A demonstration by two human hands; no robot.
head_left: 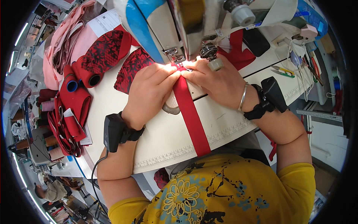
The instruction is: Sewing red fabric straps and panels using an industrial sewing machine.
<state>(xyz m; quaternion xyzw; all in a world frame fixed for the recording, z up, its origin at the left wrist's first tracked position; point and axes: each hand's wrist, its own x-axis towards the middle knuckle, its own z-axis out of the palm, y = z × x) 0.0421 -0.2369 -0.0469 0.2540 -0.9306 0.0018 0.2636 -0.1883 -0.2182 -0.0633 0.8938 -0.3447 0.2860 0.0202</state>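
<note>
Under the lit needle area of a sewing machine (164,22), a long red fabric strip (192,119) runs from the presser foot (179,64) down over the table's near edge. My left hand (151,87) pinches the strip's left side just below the foot, fingers pressed together. From the right, my right hand (218,78) grips the strip's other side, its thumb close to the left fingertips. A red piece with black floral lace (128,71) lies to the left of the foot, partly covered by my left hand. Fingertips hide the exact stitching spot.
Rolled red straps (84,76) and folded red pieces (69,123) lie left, beside pink fabric (56,56). Yellow-handled snips (283,71), a black phone-like slab (256,42) and white cords (307,69) sit right. A printed ruler edge (164,158) borders the table's front.
</note>
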